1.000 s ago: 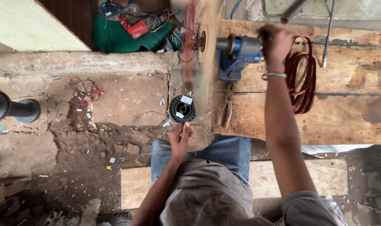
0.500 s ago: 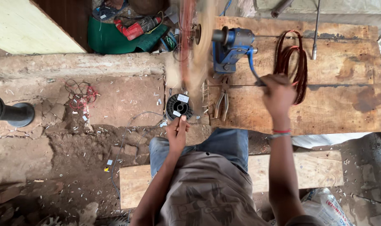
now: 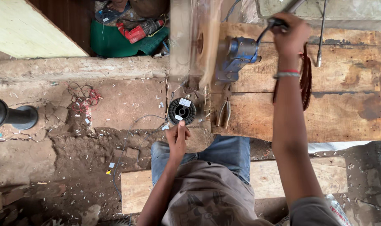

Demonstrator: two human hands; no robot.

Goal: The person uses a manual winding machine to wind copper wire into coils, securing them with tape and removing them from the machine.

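Observation:
My right hand point(image 3: 288, 35) grips the black crank handle of a blue hand winder point(image 3: 240, 54) bolted to the wooden workbench point(image 3: 345, 113). On the winder's shaft, a wooden former point(image 3: 198, 42) is blurred with spin. My left hand point(image 3: 178, 136) is held just below a black wire spool point(image 3: 182, 111), with the fingers pinched on a thin wire that runs from it. The spool lies at the bench's left corner, in front of my knees.
Pliers point(image 3: 224, 112) lie on the bench beside the spool. A red-brown wire coil point(image 3: 305, 79) and a metal rod point(image 3: 321, 33) lie by my right arm. A green tub point(image 3: 111, 44) holds a red drill point(image 3: 140, 30). Red wire scraps point(image 3: 84, 98) and a black post point(image 3: 10, 117) sit left.
My right hand has swung the crank round, from the top down toward me and back up to the top. The former keeps spinning. My left hand stays by the spool.

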